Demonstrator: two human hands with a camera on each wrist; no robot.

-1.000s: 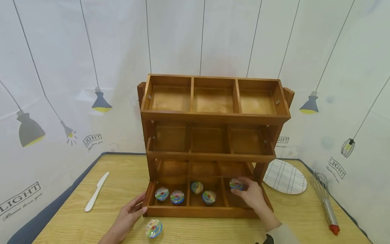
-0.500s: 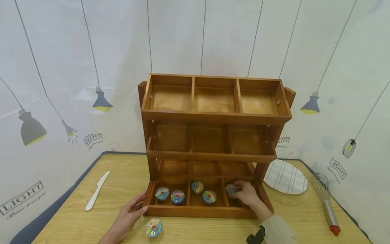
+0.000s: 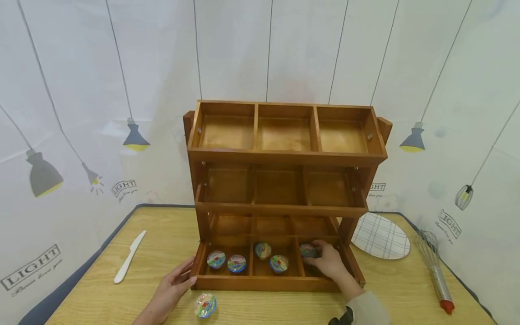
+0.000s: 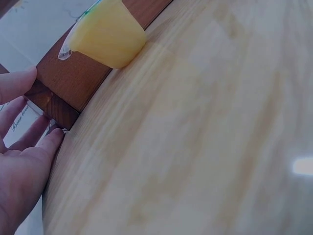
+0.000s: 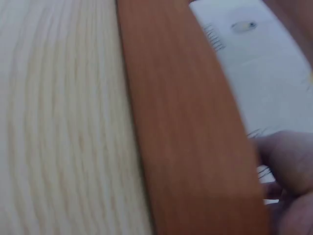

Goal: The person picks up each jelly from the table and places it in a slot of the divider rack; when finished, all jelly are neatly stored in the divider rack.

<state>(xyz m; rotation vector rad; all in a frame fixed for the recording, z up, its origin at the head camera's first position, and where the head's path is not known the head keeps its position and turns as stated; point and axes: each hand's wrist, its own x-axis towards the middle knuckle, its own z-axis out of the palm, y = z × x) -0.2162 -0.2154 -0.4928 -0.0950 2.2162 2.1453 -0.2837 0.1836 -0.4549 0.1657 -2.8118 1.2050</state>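
A three-tier wooden shelf rack [image 3: 280, 284] stands on the table. My left hand [image 3: 172, 289] holds its lower left front corner, thumb on the front and fingers along the side; the left wrist view shows the thumb [image 4: 17, 84] at that corner. My right hand [image 3: 330, 262] reaches into the bottom right compartment and grips a jelly cup [image 3: 307, 250] by its right side. The right wrist view shows only part of that hand [image 5: 288, 166] behind the front board; the cup is hidden there. A yellow jelly cup [image 4: 110, 36] sits on the table near my left hand.
Two jelly cups, one of them a pink-lidded cup [image 3: 237, 263], lie in the bottom left compartment. Two more, including a tilted cup [image 3: 262, 250], are in the middle one. A white knife [image 3: 130, 257] lies left; a checked plate [image 3: 380, 235] and a whisk [image 3: 436, 273] lie right.
My right hand has moved slightly left and down with the jelly cup, toward the divider of the right compartment. The left hand stays at the rack's corner.
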